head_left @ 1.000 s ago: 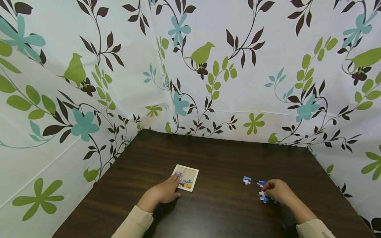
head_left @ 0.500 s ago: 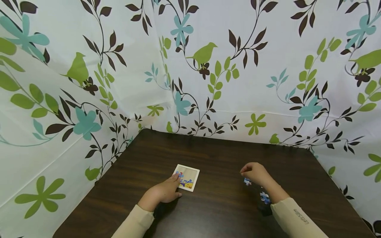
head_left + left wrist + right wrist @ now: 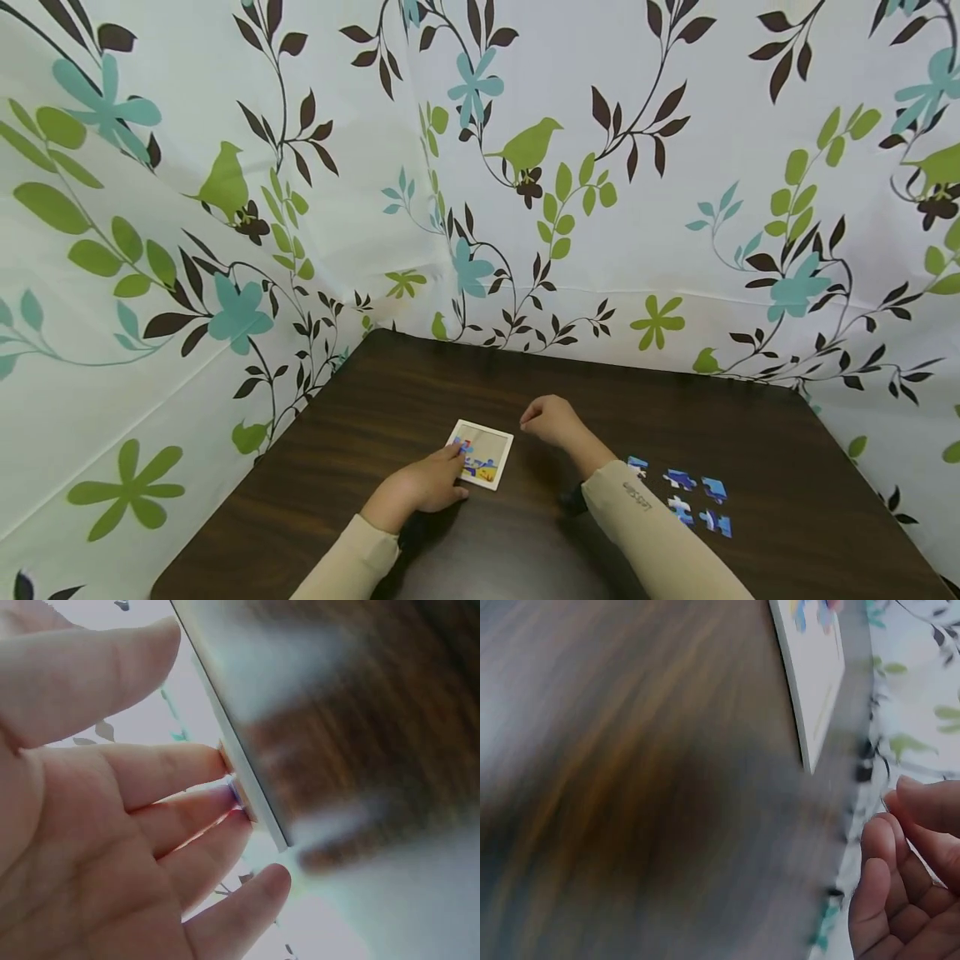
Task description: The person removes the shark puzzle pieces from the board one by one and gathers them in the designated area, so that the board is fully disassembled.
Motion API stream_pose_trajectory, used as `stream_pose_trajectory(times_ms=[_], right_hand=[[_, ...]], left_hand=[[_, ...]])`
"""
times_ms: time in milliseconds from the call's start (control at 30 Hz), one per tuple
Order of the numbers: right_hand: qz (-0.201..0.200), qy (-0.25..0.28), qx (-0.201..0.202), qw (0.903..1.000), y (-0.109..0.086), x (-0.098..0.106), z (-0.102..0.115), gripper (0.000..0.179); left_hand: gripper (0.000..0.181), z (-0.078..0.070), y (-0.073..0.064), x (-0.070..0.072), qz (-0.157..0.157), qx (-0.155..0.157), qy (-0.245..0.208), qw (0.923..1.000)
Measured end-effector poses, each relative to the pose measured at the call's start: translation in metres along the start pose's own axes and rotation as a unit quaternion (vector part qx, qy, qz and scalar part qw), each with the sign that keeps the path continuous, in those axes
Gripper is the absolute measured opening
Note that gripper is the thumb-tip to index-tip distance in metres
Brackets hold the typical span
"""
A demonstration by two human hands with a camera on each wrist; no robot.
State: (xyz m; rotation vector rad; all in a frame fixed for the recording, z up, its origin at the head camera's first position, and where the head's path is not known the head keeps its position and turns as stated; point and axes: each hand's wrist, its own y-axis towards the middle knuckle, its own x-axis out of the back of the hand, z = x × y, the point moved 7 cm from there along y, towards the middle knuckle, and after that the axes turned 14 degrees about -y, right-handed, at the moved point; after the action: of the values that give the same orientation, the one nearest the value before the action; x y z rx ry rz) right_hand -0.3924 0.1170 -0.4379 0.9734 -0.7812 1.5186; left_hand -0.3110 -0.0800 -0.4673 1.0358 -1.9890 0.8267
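A square light-wood puzzle tray [image 3: 487, 440] lies on the dark table, with colourful puzzle pieces [image 3: 478, 469] along its near side and left edge. My left hand [image 3: 426, 483] rests at the tray's left side; in the left wrist view its extended fingers [image 3: 180, 817] touch the tray's edge [image 3: 251, 787] and a coloured piece. Just right of the tray, my right hand [image 3: 555, 422] is raised over the table. Its thumb and fingertips pinch a puzzle piece [image 3: 886, 804], of which only a thin edge shows in the right wrist view; the rest is hidden.
Several loose blue-and-white puzzle pieces [image 3: 680, 479] lie in two rows to the right, partly behind the right sleeve [image 3: 645, 525]. A white cloth [image 3: 570, 275] printed with leaves, birds and flowers hangs around the back and left of the table [image 3: 420, 375].
My right hand has moved left from the loose pieces to beside the tray, carrying a pinched piece. The left hand has stayed at the tray. The head view has shifted slightly.
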Motion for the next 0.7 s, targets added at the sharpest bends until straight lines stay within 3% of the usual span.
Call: stream_pose_trajectory(times_ms=[233, 367, 700], right_hand=[[0.023, -0.005, 0.017, 0.9996, 0.01, -0.044, 0.04, 0.006], [0.051, -0.013, 0.006, 0.9986, 0.013, -0.063, 0.056, 0.007], [0.059, 0.007, 0.011, 0.9981, 0.012, -0.079, 0.081, 0.006]], left_hand=[[0.063, -0.001, 0.001, -0.001, -0.003, 0.001, 0.003, 1.0], [0.065, 0.0, 0.0, -0.001, 0.0, -0.004, 0.002, 1.0], [0.067, 0.002, -0.003, -0.001, 0.004, -0.009, -0.007, 0.9999]])
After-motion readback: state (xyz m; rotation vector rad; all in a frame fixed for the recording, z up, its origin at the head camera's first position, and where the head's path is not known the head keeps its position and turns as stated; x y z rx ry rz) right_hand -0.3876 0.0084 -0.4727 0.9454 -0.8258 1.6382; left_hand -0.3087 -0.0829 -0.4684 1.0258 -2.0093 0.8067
